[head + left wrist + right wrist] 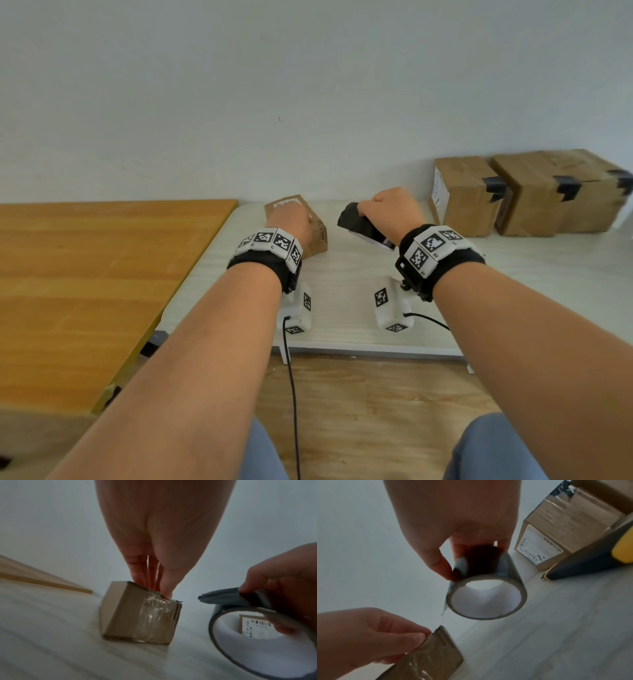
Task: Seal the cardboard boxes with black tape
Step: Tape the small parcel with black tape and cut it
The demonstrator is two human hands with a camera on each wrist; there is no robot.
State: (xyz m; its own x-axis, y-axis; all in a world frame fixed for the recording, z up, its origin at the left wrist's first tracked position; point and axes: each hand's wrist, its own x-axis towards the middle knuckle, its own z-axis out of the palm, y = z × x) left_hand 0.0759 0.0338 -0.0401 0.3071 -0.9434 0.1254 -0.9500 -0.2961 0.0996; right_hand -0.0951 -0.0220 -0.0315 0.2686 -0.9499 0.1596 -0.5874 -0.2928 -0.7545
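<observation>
Fingers of the left hand (294,219) grip the small cardboard box (142,614) on the white table (342,308); the right hand (390,212) pinches the black tape roll (486,592), apparently lifted just beside it.

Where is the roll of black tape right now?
The black tape roll is held above the white table in the right hand, just right of the small cardboard box under the left hand.

Small box (310,226) beside black tape roll (363,226)
</observation>
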